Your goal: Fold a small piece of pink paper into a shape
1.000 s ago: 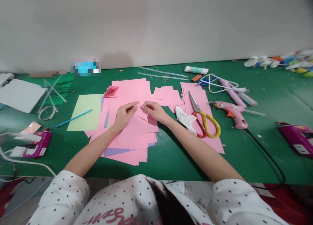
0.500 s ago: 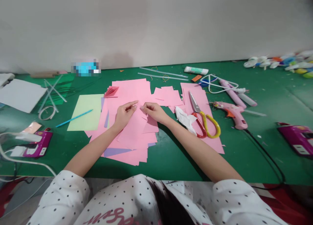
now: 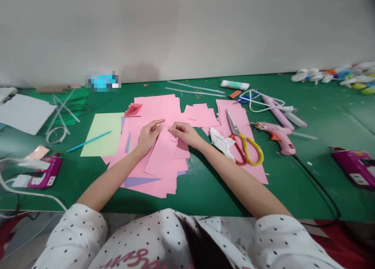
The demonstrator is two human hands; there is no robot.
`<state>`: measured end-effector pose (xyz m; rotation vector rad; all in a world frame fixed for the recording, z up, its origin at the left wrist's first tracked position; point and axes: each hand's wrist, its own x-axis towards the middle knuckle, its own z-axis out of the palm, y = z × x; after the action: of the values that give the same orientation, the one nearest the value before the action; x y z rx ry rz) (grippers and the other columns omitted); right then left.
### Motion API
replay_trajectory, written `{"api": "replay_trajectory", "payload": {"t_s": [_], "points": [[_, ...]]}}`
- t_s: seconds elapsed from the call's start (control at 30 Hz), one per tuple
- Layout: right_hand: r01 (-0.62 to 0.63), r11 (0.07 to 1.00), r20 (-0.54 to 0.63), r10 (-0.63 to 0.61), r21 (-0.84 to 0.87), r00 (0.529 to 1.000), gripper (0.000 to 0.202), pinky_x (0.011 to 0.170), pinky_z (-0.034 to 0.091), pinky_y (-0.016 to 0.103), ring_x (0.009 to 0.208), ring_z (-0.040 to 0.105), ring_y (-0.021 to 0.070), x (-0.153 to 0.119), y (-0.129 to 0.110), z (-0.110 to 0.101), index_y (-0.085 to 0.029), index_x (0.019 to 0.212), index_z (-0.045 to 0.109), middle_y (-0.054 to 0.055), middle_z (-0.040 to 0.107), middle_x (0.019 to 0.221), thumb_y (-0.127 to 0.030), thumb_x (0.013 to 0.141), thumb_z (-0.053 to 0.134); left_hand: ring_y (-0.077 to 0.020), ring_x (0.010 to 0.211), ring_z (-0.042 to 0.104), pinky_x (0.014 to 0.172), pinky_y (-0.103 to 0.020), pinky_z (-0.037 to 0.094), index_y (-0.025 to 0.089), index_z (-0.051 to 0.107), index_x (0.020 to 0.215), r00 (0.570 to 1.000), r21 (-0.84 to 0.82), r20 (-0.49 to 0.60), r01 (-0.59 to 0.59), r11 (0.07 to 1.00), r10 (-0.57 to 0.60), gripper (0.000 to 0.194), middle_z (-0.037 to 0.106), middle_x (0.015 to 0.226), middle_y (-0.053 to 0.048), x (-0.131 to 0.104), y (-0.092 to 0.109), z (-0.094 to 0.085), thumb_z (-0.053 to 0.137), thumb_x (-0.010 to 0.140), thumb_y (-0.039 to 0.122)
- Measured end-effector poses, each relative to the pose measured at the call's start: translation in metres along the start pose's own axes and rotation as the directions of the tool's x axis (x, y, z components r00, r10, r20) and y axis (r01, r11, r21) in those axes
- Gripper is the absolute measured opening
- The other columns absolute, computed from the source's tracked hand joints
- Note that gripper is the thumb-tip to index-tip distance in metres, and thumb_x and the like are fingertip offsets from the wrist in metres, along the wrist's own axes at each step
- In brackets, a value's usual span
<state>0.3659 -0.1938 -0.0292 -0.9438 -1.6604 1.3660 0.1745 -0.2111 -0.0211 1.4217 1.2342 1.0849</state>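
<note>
Between my hands a piece of pink paper (image 3: 162,156) is tilted over a pile of pink sheets (image 3: 156,105). My left hand (image 3: 149,134) has thumb and fingers pinched at the paper's upper left edge. On the other side my right hand (image 3: 184,133) pinches its upper right edge. The fingertips partly hide where the paper is gripped. A small pleated pink paper piece (image 3: 133,109) lies on the pile's upper left corner. Purple paper (image 3: 140,181) shows between the sheets.
Scissors (image 3: 243,138) lie on pink paper at right, beside a crumpled white tissue (image 3: 222,143). Farther right are a pink glue gun (image 3: 278,135) and its cord. A blue pencil (image 3: 89,141) rests across a pale green sheet (image 3: 102,122). Purple power strips (image 3: 49,173) sit at both sides.
The held paper's lower part has shifted and turned a little, and its lower left corner now stands out. Both hands stay nearly in place.
</note>
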Motion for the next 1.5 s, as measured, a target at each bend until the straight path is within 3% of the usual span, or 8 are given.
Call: {"api": "replay_trajectory", "payload": {"t_s": [0.1,0.2,0.37,0.63,0.87,1.1,1.23,1.5], "points": [[0.0,0.999,0.037,0.001,-0.037,0.999,0.049,0.059,0.035,0.028,0.055,0.044,0.0115,-0.001,0.0,0.0,-0.021,0.064,0.051,-0.003,0.052,0.057,-0.063,0.083,0.063,-0.0125,0.061,0.051,0.062,-0.026,0.042,0.019,0.072,0.115,0.999,-0.069,0.017,0.037,0.997,-0.036,0.042,0.062,0.068,0.0,0.002,0.001,0.0,0.065,0.087,0.049],[-0.004,0.995,0.069,0.011,-0.097,0.998,0.049,0.058,0.034,0.027,0.054,0.044,0.011,-0.002,0.0,0.001,-0.02,0.064,0.052,-0.003,0.052,0.057,-0.064,0.083,0.062,-0.014,0.072,0.055,0.069,-0.027,0.043,0.016,0.072,0.093,0.998,-0.078,0.062,0.0,0.997,0.005,0.036,0.064,0.077,-0.002,0.004,0.002,0.0,0.069,0.083,0.051],[0.029,0.984,0.07,-0.018,-0.173,0.997,0.048,0.06,0.036,0.027,0.058,0.045,0.0116,-0.002,-0.001,0.004,-0.019,0.065,0.054,-0.002,0.053,0.061,-0.063,0.085,0.06,-0.0107,0.063,0.04,0.062,-0.026,0.033,0.017,0.055,0.066,0.995,-0.008,0.092,-0.035,0.999,0.036,0.04,0.044,0.064,0.004,0.005,0.003,-0.002,0.069,0.084,0.049],[0.062,0.989,0.068,-0.053,-0.137,0.996,0.039,0.06,0.038,0.027,0.062,0.046,0.0122,-0.002,0.002,0.004,-0.019,0.073,0.056,-0.001,0.055,0.066,-0.055,0.088,0.058,-0.0106,0.063,0.039,0.063,-0.026,0.033,0.018,0.05,0.064,0.999,-0.061,-0.007,-0.049,0.997,0.049,0.036,0.04,0.064,0.004,0.004,0.003,-0.003,0.069,0.083,0.043],[0.06,0.974,-0.015,-0.065,-0.219,0.998,0.037,0.062,0.038,0.027,0.062,0.048,0.0128,-0.005,0.006,0.01,-0.019,0.071,0.056,0.0,0.056,0.067,-0.052,0.088,0.058,-0.0128,0.069,0.05,0.067,-0.026,0.041,0.015,0.062,0.073,0.99,-0.015,0.134,-0.045,0.999,0.047,0.029,0.058,0.071,0.001,0.003,0.006,-0.001,0.071,0.08,0.042],[0.124,0.944,-0.074,-0.153,-0.305,0.985,0.027,0.063,0.04,0.028,0.06,0.051,0.0132,-0.01,0.005,0.014,-0.02,0.074,0.057,0.0,0.058,0.065,-0.04,0.091,0.055,-0.0121,0.067,0.049,0.064,-0.026,0.04,0.014,0.063,0.073,0.999,-0.035,0.031,-0.017,0.999,0.018,0.032,0.057,0.071,0.001,0.002,0.008,-0.001,0.071,0.08,0.044],[0.162,0.893,-0.116,-0.229,-0.42,0.966,0.025,0.061,0.038,0.028,0.06,0.049,0.0134,-0.013,0.003,0.015,-0.02,0.073,0.055,0.0,0.056,0.065,-0.036,0.091,0.054,-0.012,0.068,0.05,0.063,-0.026,0.041,0.014,0.065,0.076,0.998,-0.094,0.065,-0.009,0.996,0.016,0.032,0.058,0.072,0.0,0.003,0.003,-0.001,0.074,0.078,0.045],[0.158,0.897,-0.094,-0.214,-0.412,0.972,0.023,0.06,0.039,0.027,0.058,0.051,0.013,-0.014,0.001,0.016,-0.02,0.076,0.058,0.0,0.059,0.066,-0.036,0.092,0.053,-0.0115,0.064,0.048,0.06,-0.025,0.039,0.013,0.065,0.073,1.0,-0.038,0.014,0.015,0.999,-0.015,0.035,0.057,0.068,0.001,0.001,0.005,-0.001,0.076,0.075,0.046]]}}
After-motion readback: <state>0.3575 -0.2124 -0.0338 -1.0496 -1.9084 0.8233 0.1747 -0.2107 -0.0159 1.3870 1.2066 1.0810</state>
